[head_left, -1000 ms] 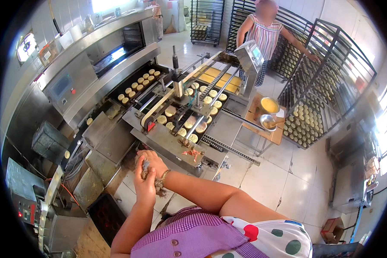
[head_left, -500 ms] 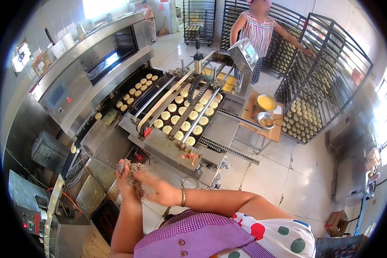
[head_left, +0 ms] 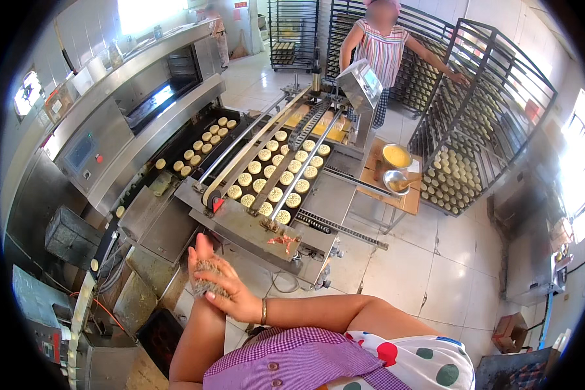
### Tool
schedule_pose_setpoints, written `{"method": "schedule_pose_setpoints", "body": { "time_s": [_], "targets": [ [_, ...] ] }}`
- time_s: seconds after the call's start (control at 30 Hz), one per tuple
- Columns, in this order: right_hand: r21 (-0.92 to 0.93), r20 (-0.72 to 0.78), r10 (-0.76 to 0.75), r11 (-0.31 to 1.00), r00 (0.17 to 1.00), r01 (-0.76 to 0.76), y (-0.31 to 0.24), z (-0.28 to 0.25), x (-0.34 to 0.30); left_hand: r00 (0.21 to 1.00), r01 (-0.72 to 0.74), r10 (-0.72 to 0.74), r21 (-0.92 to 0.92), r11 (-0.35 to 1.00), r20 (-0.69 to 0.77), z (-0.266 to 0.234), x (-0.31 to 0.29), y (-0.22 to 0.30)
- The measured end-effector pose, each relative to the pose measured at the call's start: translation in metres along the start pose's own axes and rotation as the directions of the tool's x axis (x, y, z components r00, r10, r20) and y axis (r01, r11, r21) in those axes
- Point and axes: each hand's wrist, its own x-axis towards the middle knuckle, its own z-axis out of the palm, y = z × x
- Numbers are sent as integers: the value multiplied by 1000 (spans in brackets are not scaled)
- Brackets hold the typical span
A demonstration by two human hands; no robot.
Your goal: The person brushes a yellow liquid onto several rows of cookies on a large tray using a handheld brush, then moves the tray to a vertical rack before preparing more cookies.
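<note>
A fuzzy grey-brown wad [head_left: 209,286] is pressed between my hands, in front of the machine's near edge. My right hand [head_left: 240,300] curls its fingers over it from the right; a gold bracelet circles that wrist. My left hand [head_left: 203,250] points upward with its fingers stretched out, and its palm lies against the wad. The right hand covers part of the left palm. Beyond them, rows of round pale pastries [head_left: 275,195] with patterned tops sit on the dark bed of a metal machine [head_left: 247,227] with rails and a cable chain.
At left, a conveyor [head_left: 175,149] carries more pastries beside a steel oven with a control panel [head_left: 83,153]. A small wooden table [head_left: 403,201] holds a bowl of yellow liquid [head_left: 396,156] and a metal bowl [head_left: 396,180]. Behind it, a person [head_left: 381,52] touches a tall tray rack [head_left: 481,117].
My right hand has closed over the wad and pressed it against my left hand; before, the wad lay loosely spread. The machine's moving carriage has shifted, and the conveyor pastries have moved nearer.
</note>
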Motion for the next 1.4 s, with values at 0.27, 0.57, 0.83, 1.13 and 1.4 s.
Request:
{"method": "schedule_pose_setpoints", "body": {
  "time_s": [0.27, 0.57, 0.83, 1.13, 1.4],
  "targets": [
    [68, -158, 301, 954, 941, -294, 38, -13, 23, 991, 43, -49, 44, 998, 128, 31, -43, -23],
    [844, 481, 549, -80, 683, -531, 47, -44, 50, 805, 353, -225, -140, 925, 549, 32, -66, 42],
    [802, 593, 418, -386, 688, -456, 1, 6, 25, 992, -49, 96, -435, 899, 86, 60, -25, 36],
    [847, 503, 574, -175, 646, -503, 19, 8, 2, 528, -786, 755, 559, 262, 389, 41, -6, 16],
    [870, 56, 686, 323, 725, -373, 5, -1, -1, 467, -479, 562, 730, -488, 682, 0, -8, 3]
  ]
}}
